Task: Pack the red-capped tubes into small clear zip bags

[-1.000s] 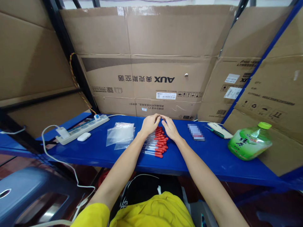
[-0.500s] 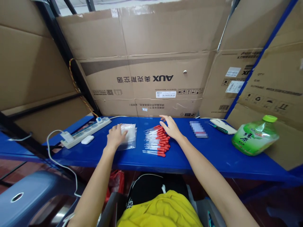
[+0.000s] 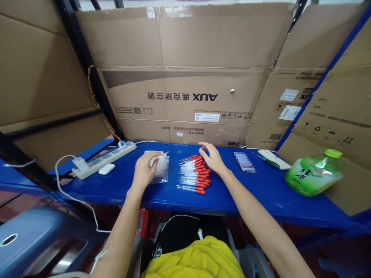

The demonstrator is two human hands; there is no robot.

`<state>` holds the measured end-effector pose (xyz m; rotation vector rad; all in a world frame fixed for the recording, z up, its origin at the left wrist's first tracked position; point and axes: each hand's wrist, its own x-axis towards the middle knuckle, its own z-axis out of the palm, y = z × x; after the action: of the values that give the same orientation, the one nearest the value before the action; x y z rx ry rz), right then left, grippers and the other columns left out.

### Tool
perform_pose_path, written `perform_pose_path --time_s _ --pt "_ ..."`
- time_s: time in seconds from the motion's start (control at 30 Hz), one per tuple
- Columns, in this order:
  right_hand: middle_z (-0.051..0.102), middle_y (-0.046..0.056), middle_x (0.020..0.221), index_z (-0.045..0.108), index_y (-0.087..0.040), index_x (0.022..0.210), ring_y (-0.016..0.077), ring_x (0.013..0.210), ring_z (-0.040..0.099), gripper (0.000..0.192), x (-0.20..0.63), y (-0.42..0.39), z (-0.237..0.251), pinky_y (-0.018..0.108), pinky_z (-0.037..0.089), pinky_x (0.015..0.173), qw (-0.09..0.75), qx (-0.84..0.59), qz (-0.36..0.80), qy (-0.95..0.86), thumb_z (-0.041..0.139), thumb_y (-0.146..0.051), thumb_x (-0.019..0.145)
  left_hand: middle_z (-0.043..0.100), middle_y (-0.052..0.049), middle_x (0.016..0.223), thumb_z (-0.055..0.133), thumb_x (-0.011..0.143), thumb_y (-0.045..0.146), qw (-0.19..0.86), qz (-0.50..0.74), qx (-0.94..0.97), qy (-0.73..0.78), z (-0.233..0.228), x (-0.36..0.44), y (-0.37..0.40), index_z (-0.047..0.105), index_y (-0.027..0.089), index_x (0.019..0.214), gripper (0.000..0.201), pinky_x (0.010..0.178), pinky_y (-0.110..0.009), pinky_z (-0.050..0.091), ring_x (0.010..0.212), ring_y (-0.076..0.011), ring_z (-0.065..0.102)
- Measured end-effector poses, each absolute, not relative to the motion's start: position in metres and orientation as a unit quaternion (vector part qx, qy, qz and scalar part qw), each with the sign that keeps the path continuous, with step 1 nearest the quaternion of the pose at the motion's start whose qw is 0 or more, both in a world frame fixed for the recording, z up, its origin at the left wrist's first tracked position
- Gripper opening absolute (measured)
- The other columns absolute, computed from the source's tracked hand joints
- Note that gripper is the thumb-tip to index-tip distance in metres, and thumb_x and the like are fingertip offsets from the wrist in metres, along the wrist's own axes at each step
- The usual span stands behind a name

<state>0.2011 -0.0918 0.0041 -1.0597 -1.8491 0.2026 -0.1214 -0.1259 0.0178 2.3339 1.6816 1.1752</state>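
Where the big carton (image 3: 185, 77) stood against the back of the bench, its print read upside down: "AUX" in heavy letters with a row of Chinese characters beside it, and a white label (image 3: 205, 116) too small to read at its lower edge. Cartons at 2 o'clock carried two more white labels (image 3: 287, 104), also unreadable. A green bottle (image 3: 311, 175) at 3 o'clock lay tilted, with white characters on its wrap that I could not make out.

Left hand (image 3: 144, 171) was curled around the top clear bag (image 3: 160, 166) of a small stack at 11 o'clock, fingers pinching it, its edge lifted off the bench. Right hand (image 3: 213, 158) hovered half open, fingers spread, over the far end of the tubes (image 3: 194, 174); whether it touched them I could not tell. Red-capped tubes lay in a neat row at 12 o'clock, caps to the right.

Bench (image 3: 261, 193) was a blue shelf. A power strip (image 3: 104, 160) and white case (image 3: 106, 168) sat at 10 o'clock, a phone (image 3: 245, 162) at 1 o'clock.
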Motion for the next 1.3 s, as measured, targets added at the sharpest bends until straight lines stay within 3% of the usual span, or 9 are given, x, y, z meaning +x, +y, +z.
perform_pose_path --time_s 0.2,0.4,0.57,0.8,0.9,1.03,1.13,1.3 --pt "0.074 0.002 0.083 0.067 -0.028 0.123 0.0222 0.078 0.07 0.037 0.179 -0.154 0.027 0.034 0.053 0.077 0.468 -0.461 0.241 -0.714 0.049 -0.053 0.102 0.065 0.005 0.142 0.044 0.101 0.03 -0.024 0.389 0.817 0.424 0.024 -0.055 -0.162 0.08 0.041 0.101 0.038 0.128 -0.058 0.021 0.149 -0.0244 0.041" --pt "0.077 0.003 0.096 0.063 -0.029 0.129 0.0249 0.09 0.074 0.047 0.168 -0.203 0.017 0.038 0.061 0.081 0.549 -0.413 0.41 -0.6 0.07 -0.054 0.089 0.07 0.002 0.132 0.05 0.1 0.023 -0.024 0.467 0.83 0.303 0.009 -0.021 -0.178 0.082 0.041 0.084 0.04 0.126 -0.06 0.027 0.143 -0.0246 0.044" --pt "0.079 0.008 0.098 0.075 -0.022 0.106 0.0276 0.093 0.075 0.043 0.173 -0.207 0.011 0.04 0.061 0.085 0.597 -0.419 0.449 -0.516 0.083 -0.052 0.077 0.067 0.002 0.138 0.052 0.095 0.011 0.0 0.474 0.838 0.271 0.005 -0.02 -0.173 0.082 0.037 0.093 0.04 0.126 -0.061 0.027 0.143 -0.0248 0.043" --pt "0.078 0.005 0.08 0.078 -0.018 0.087 0.0213 0.072 0.071 0.035 0.167 -0.202 -0.005 0.031 0.056 0.07 0.626 -0.441 0.425 -0.483 0.085 -0.05 0.073 0.065 0.002 0.14 0.04 0.079 -0.008 0.008 0.422 0.86 0.287 0.007 -0.023 -0.174 0.076 0.031 0.11 0.062 0.127 -0.058 0.024 0.145 -0.0227 0.041" --pt "0.076 0.004 0.076 0.077 -0.018 0.081 0.0194 0.067 0.068 0.03 0.167 -0.201 -0.009 0.03 0.054 0.066 0.612 -0.463 0.38 -0.516 0.082 -0.047 0.076 0.069 -0.002 0.131 0.045 0.087 0.001 0.002 0.421 0.846 0.327 0.013 -0.019 -0.182 0.072 0.029 0.114 0.047 0.122 -0.055 0.028 0.135 -0.0242 0.049" --pt "0.072 0.002 0.071 0.075 -0.018 0.077 0.0171 0.063 0.064 0.025 0.17 -0.208 -0.009 0.028 0.051 0.062 0.576 -0.486 0.307 -0.581 0.077 -0.043 0.082 0.074 -0.005 0.11 0.058 0.098 0.028 -0.003 0.4 0.83 0.389 0.019 -0.008 -0.196 0.07 0.026 0.104 0.014 0.108 -0.053 0.03 0.116 -0.0272 0.057" --pt "0.071 0.002 0.068 0.072 -0.019 0.075 0.016 0.06 0.063 0.021 0.169 -0.216 -0.006 0.026 0.05 0.06 0.559 -0.479 0.285 -0.613 0.072 -0.037 0.085 0.074 -0.004 0.097 0.058 0.1 0.039 0.029 0.386 0.825 0.411 0.021 -0.001 -0.204 0.065 0.022 0.092 0.02 0.097 -0.048 0.031 0.102 -0.025 0.059" --pt "0.071 0.001 0.07 0.071 -0.019 0.079 0.0162 0.061 0.064 0.018 0.162 -0.216 -0.005 0.027 0.053 0.062 0.557 -0.452 0.323 -0.618 0.072 -0.037 0.084 0.073 -0.003 0.094 0.047 0.105 0.031 0.044 0.386 0.825 0.412 0.021 -0.001 -0.202 0.058 0.021 0.087 0.024 0.096 -0.045 0.028 0.102 -0.023 0.057"
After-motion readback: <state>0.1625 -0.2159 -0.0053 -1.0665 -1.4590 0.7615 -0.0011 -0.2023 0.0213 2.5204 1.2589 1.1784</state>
